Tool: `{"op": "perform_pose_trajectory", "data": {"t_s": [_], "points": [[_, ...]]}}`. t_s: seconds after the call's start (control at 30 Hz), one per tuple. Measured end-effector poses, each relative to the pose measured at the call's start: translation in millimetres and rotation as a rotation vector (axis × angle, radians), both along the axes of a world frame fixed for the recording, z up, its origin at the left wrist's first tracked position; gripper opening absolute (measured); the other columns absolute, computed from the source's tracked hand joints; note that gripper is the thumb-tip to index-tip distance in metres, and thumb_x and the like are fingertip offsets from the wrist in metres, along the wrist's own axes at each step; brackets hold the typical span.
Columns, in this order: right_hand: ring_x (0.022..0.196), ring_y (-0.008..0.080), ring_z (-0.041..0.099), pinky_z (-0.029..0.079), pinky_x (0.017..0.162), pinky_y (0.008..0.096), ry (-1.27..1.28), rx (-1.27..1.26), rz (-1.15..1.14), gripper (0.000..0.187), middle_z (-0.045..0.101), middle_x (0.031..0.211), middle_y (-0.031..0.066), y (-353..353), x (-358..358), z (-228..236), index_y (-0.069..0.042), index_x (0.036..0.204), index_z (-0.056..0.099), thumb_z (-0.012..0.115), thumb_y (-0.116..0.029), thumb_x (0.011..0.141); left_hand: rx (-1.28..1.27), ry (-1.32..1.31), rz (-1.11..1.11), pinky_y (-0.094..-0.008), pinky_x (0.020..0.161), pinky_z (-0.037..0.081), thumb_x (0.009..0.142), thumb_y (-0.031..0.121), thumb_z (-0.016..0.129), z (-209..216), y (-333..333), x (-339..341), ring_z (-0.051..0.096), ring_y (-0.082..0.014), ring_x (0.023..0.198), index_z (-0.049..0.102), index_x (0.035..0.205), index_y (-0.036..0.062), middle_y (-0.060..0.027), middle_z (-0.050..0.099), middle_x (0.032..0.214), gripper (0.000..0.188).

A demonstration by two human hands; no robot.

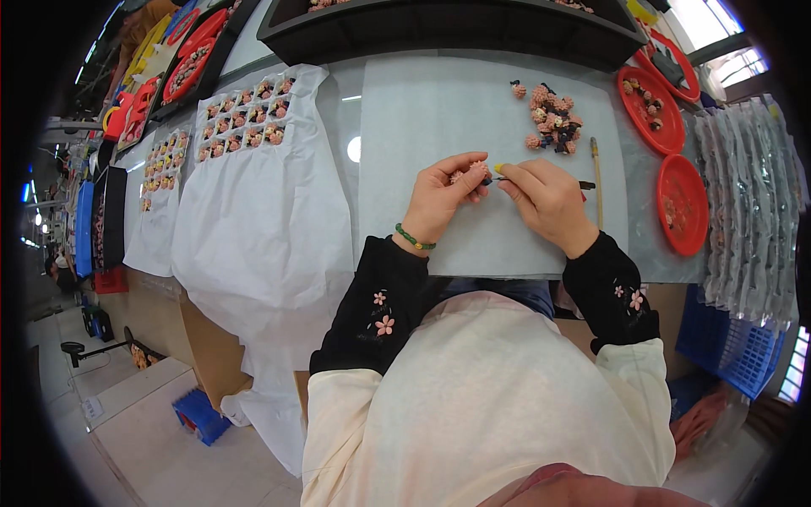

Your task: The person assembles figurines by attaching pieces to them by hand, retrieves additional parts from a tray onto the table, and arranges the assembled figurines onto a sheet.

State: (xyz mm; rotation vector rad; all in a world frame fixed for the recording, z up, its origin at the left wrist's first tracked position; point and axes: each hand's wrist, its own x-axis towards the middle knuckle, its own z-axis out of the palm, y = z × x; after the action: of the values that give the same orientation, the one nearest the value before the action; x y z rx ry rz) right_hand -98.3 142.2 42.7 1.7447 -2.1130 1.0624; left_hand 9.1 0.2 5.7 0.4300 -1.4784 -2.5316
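My left hand [432, 196] pinches a small knobbly pink figurine [478, 170] with a dark part, above a white paper sheet [405, 110]. Close against it, my right hand [551, 201] grips a thin tool [587, 185]; its dark end shows past the hand, but its exact kind is hidden. Something yellow covers a fingertip of that hand. Beyond the hands, a loose pile of pink and dark figurines [553, 121] lies on the sheet. To the right of my right hand rests a slim wooden-handled stick [596, 173].
Red plates [683, 205] with small pieces stand at right, beside stacked clear plastic trays [748, 203]. A black crate [448, 38] borders the far edge. On the left, figurines sit in a white compartment tray [245, 120] over draped white sheeting [262, 220].
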Motion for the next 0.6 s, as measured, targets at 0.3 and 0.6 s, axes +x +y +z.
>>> {"op": "perform_pose_trajectory", "data": {"t_s": [0.3,0.6], "points": [[0.055,0.0201,0.052,0.040,0.047,0.0304,0.086,0.000,0.021,0.017,0.054,0.064,0.0051,0.9,-3.1,-11.8,-0.005,0.079,0.059,0.068,-0.013,0.067,-0.040,-0.017,-0.059,-0.0194,0.061,0.041,0.089,0.014,0.047,1.9,1.3,0.3,0.051,-0.0089,0.071,0.050,0.116,-0.0012,-0.0040,0.057,0.090,0.030],[0.055,0.0170,0.051,0.040,0.047,0.0289,0.128,-0.018,-0.010,0.017,0.052,0.063,0.0019,1.7,-2.7,-14.7,-0.008,0.077,0.059,0.067,-0.018,0.066,-0.023,-0.001,-0.082,-0.0197,0.061,0.040,0.090,0.013,0.045,0.4,-0.7,-0.1,0.051,-0.0089,0.072,0.050,0.115,-0.0013,-0.0037,0.056,0.091,0.030]]}}
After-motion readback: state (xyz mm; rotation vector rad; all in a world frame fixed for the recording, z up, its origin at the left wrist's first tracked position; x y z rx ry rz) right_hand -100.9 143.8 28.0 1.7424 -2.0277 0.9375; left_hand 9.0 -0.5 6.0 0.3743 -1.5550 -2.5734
